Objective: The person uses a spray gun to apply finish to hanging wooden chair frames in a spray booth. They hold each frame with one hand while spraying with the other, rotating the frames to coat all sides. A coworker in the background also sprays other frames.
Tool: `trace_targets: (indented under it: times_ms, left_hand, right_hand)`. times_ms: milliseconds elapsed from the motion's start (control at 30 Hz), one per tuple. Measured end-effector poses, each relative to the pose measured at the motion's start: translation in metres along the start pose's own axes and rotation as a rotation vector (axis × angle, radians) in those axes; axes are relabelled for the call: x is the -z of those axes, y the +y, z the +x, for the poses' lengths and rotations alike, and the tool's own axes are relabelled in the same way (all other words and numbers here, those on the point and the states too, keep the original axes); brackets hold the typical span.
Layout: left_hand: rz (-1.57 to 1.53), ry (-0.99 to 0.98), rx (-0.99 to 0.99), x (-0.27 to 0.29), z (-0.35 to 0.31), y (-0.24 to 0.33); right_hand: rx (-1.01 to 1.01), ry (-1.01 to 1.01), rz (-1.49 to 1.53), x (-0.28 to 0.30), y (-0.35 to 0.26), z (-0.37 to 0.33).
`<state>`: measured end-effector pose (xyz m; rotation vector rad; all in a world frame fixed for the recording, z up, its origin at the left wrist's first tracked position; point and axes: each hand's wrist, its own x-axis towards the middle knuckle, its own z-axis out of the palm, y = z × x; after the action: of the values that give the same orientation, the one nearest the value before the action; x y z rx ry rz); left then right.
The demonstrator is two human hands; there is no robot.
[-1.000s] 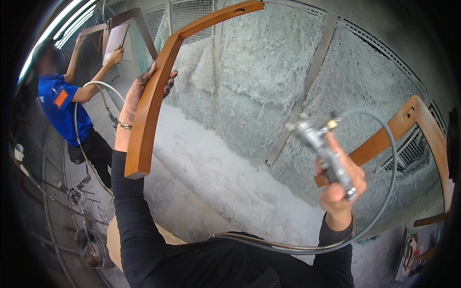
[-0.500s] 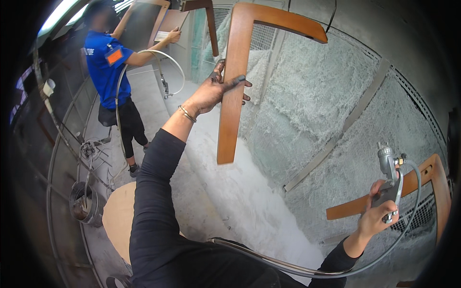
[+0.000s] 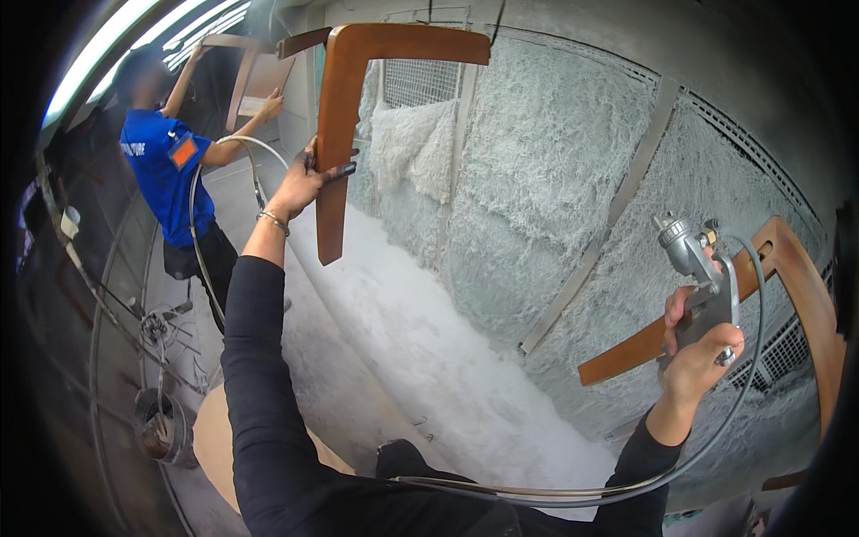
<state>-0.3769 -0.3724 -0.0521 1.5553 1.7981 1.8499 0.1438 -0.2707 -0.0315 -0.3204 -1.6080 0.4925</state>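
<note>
My left hand (image 3: 301, 186), with darkened fingers, grips the long leg of an L-shaped brown wooden frame piece (image 3: 344, 98). Thin wires run up from the top bar of that piece. In my right hand (image 3: 702, 358) is a metal spray gun (image 3: 711, 304), its nozzle end tilted up and toward the left. A grey hose (image 3: 759, 300) leads from the gun down across my body. Behind the gun, a second angled wooden piece (image 3: 626, 349) hangs at the right, partly covered by my hand.
At the left, a person in a blue shirt (image 3: 168, 179) handles a wooden-framed panel (image 3: 261, 80) beside a looped pale hose. Fibrous filter wall panels (image 3: 555, 134) line the right side. A bucket (image 3: 183, 434) stands lower left, next to a round tan surface (image 3: 215, 447).
The held wooden piece and my left hand now appear farther left, and the piece shows more upright. The gun has tipped leftward. The person in blue has raised the panel-side arm.
</note>
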Motion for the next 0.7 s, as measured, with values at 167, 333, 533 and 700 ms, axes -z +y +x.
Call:
trace_targets:
  times_ms: [167,333,533,700]
  left_hand:
    - [-0.083,-0.03,0.042,0.028,0.031,-0.018]
    - [-0.131,-0.096,0.053,0.063,0.073,-0.054]
    - [0.234,0.076,-0.121,0.102,0.127,-0.1]
    - [0.404,0.164,-0.235,0.128,0.164,-0.115]
  right_hand:
    - [-0.023,-0.073,0.165,-0.025,-0.004,-0.001]
    - [-0.056,0.0,0.01,-0.065,0.015,0.01]
    - [-0.047,0.133,-0.092,-0.114,0.024,0.038]
    - [-0.036,0.078,0.035,-0.15,0.005,0.063]
